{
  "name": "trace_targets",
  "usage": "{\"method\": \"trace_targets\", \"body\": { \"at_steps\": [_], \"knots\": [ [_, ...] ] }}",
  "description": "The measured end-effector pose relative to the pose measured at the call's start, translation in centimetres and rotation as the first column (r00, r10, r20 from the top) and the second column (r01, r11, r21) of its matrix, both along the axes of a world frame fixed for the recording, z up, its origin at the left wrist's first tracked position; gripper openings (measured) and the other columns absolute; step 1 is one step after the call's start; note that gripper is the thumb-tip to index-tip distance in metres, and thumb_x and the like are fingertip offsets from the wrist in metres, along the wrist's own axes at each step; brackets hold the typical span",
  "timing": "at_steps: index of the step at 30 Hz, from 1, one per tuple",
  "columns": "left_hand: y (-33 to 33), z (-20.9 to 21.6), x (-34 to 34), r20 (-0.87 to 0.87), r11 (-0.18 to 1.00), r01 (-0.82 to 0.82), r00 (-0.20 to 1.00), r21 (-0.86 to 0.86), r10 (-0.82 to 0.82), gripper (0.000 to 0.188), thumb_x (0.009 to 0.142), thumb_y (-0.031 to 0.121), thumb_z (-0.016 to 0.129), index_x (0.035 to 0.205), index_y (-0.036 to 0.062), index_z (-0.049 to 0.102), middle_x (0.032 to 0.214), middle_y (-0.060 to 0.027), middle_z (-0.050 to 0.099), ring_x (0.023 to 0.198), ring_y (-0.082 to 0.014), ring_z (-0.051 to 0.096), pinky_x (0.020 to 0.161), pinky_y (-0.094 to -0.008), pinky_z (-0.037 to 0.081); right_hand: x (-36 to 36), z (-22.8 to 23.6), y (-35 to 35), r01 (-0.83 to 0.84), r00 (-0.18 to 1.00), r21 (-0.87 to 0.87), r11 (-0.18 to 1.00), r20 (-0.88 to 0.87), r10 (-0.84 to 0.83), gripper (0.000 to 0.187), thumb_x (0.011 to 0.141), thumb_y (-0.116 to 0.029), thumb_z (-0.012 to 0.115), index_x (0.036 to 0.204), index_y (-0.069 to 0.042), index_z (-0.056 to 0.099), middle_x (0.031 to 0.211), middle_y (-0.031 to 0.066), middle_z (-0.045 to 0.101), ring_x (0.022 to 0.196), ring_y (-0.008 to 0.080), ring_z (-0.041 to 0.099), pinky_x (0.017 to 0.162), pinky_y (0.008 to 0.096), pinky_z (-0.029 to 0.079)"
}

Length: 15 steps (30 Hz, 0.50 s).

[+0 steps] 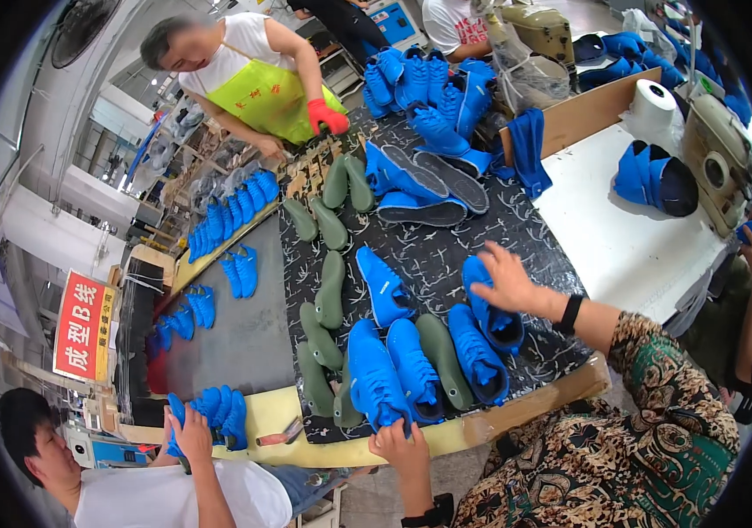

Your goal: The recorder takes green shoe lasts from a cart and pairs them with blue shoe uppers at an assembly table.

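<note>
At the table's near edge, my left hand (401, 451) pinches the heel collar of a blue lace-up shoe upper (374, 370), which lies toe away from me. My right hand (510, 280) has its fingers spread over another blue upper (492, 315); whether the fingertips press on it I cannot tell. Between my hands lie a blue upper (413, 363), a dark green shoe last (443, 359) and one more blue upper (476, 352). Just beyond them a blue upper (382, 286) rests on its side.
Several green lasts (330, 290) line the black patterned table cover (530, 242). Soled shoes (429, 189) and piled uppers (438, 97) stand farther back. At left, a conveyor (257, 339) carries blue uppers. One co-worker wears a red glove (328, 117); another, lower left, holds a blue upper (175, 422).
</note>
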<state>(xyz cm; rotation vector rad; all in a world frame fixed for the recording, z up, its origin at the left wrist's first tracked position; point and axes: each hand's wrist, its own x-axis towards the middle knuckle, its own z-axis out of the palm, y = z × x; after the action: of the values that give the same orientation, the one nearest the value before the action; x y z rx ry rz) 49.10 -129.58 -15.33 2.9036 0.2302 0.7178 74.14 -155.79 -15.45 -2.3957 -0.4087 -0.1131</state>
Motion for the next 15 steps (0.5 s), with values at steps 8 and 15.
{"method": "trace_targets", "body": {
  "at_steps": [8, 15],
  "knots": [
    [-2.3, 1.4, -1.6, 0.021, 0.998, -0.061, 0.998, -0.021, 0.061, 0.030, 0.070, 0.017, 0.068, 0.095, 0.0059, 0.056, 0.099, -0.0111, 0.052, 0.099, -0.0290, 0.050, 0.090, -0.0480, 0.029, 15.9, -0.2, 3.4, 0.115, 0.974, 0.088, 0.989, 0.186, -0.130, 0.071, 0.070, -0.015, 0.071, 0.127, 0.003, 0.033, 0.126, 0.0257, 0.038, 0.115, 0.0415, 0.042, 0.093, 0.0456, 0.040],
    [-3.3, 4.1, -1.4, 0.026, 0.984, -0.163, 0.986, -0.069, 0.165, 0.029, 0.072, 0.017, 0.066, 0.096, 0.0044, 0.056, 0.100, -0.0117, 0.052, 0.100, -0.0318, 0.049, 0.090, -0.0508, 0.029, 22.5, -1.1, 3.4, 0.304, 0.946, 0.166, 0.938, 0.064, -0.318, 0.041, 0.074, -0.019, 0.066, 0.108, 0.000, 0.054, 0.101, 0.0202, 0.061, 0.093, 0.0398, 0.058, 0.081, 0.0418, 0.047]
  ]
}}
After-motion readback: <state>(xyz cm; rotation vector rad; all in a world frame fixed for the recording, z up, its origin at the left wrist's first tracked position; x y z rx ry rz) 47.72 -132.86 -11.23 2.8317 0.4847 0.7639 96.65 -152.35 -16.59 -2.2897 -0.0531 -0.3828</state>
